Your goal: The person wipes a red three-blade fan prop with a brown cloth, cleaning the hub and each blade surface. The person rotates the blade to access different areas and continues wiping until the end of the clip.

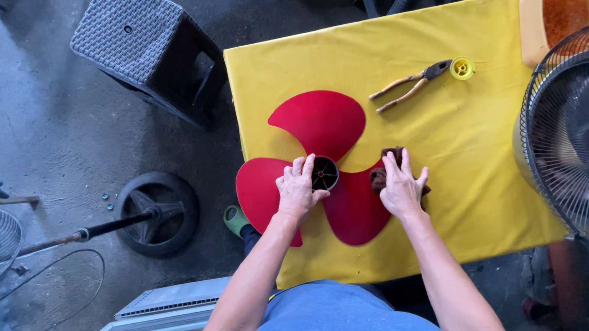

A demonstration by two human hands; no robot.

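Note:
A red three-bladed fan propeller (319,123) lies flat on a yellow-covered table (464,148). My left hand (297,189) rests on its dark central hub (325,173), fingers curled over the rim and holding it down. My right hand (401,185) presses a dark brown cloth (379,174) onto the edge of the right blade, fingers spread on top of the cloth.
Pliers with pale handles (409,87) and a small yellow spool (462,68) lie farther back. An orange tub (561,13) sits at the far right corner, a fan with wire guard (575,134) at the right. On the floor: a woven stool (148,48), a fan base (157,211).

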